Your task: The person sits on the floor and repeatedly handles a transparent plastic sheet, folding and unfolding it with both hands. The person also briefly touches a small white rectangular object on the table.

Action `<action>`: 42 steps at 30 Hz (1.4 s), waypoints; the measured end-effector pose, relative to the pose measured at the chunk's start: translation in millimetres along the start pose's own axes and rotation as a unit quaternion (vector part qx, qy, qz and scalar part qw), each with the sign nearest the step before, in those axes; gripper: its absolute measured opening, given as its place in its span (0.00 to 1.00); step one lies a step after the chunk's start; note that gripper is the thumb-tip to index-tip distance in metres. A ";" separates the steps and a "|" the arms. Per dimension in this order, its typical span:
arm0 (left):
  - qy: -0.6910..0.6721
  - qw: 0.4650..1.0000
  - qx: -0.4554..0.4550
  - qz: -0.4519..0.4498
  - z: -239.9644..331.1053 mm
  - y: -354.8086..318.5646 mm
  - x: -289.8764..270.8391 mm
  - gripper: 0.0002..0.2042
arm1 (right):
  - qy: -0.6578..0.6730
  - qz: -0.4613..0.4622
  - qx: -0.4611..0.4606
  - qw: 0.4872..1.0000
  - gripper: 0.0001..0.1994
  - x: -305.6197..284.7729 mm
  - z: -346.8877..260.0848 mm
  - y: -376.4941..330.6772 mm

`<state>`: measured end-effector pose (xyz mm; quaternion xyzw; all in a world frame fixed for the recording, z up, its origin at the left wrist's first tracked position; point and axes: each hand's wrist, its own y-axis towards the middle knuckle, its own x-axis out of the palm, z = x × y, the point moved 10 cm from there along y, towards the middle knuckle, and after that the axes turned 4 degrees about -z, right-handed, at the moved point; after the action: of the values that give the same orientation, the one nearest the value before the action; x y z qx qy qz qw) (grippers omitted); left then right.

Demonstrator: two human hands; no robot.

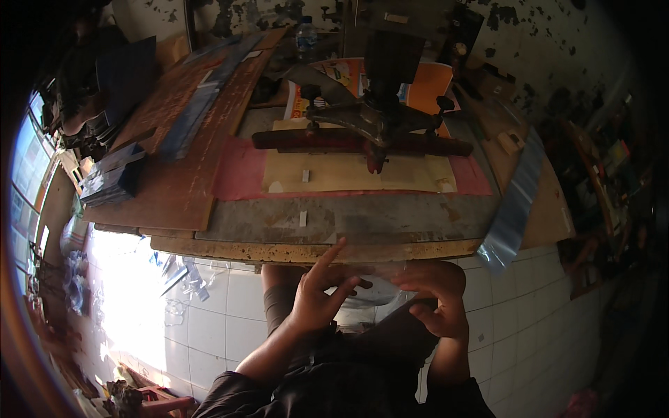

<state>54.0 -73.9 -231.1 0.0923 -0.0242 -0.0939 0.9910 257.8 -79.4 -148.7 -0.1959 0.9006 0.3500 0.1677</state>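
Note:
My left hand is in front of the table's near edge, over my lap. Its index finger points up, and its thumb lies close to the other fingertips beside a clear plastic sheet. The sheet is see-through and smeared, so its outline and the exact grip are hard to make out. Across from it, my right hand has its fingers stretched toward the sheet's right side, thumb apart below. Beyond the hands, a dark clamp-like metal tool with a long reddish bar stands over a cream board on a pink sheet.
A worn worktable lies ahead, with a brown board and blue strips at left. A shiny plastic strip overhangs the right edge. A wrapped blue stack sits left; a bottle stands behind. Plastic scraps litter the tiled floor.

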 end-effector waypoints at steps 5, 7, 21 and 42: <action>0.029 0.998 0.047 0.003 -2.2 -5.1 -2.1 0.42 | -0.097 -0.064 0.068 0.991 0.23 15.2 -1.6 -6.7; 0.029 0.998 0.059 -0.009 5.2 -5.5 2.7 0.39 | -0.162 -0.057 0.043 0.984 0.24 15.6 -12.6 -2.5; 0.088 0.994 0.060 -0.039 20.0 -7.7 7.0 0.08 | 0.359 -0.017 0.241 0.902 0.25 38.1 66.3 -49.3; -0.037 0.994 0.034 -0.094 -10.3 -18.3 23.5 0.39 | 0.396 0.027 0.126 0.909 0.23 13.2 34.5 -3.0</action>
<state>74.4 -94.2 -243.9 0.1240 -0.0552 -0.1891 0.9725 253.4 -60.5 -180.4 -0.2711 0.9346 0.1316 -0.1890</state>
